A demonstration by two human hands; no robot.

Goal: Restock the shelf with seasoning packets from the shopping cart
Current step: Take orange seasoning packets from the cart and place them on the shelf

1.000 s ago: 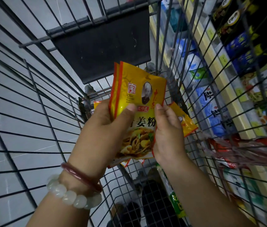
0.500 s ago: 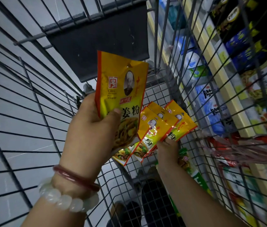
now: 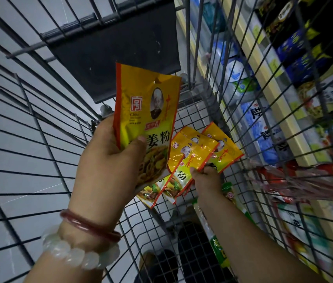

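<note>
1. Changed since a second ago: right hand (image 3: 206, 178) has left the raised packet and dropped to the cart floor; the raised packet now rests in the left hand alone.
2. Grey wire shopping cart (image 3: 28, 139), the landmark; left wall bare mesh over pale floor tiles.
3. Left hand (image 3: 108, 160), inside the cart at centre, thumb clamped on a yellow foil seasoning packet with red edge (image 3: 147, 119), held upright above the cart floor.
4. Fan of matching yellow packets (image 3: 198, 158), on the cart floor right of the held one; right hand's fingers pinch their lower edges. Judgement: gathering a batch; nothing shelved yet.
5. Green-and-white packet (image 3: 218, 254), on the cart floor under the right forearm.
6. Store shelf with cream edge strip (image 3: 263, 64), beyond the cart's right wall, stocked with blue-and-white bags (image 3: 263, 127). That wire wall stands between; packets must be lifted over it.
</note>
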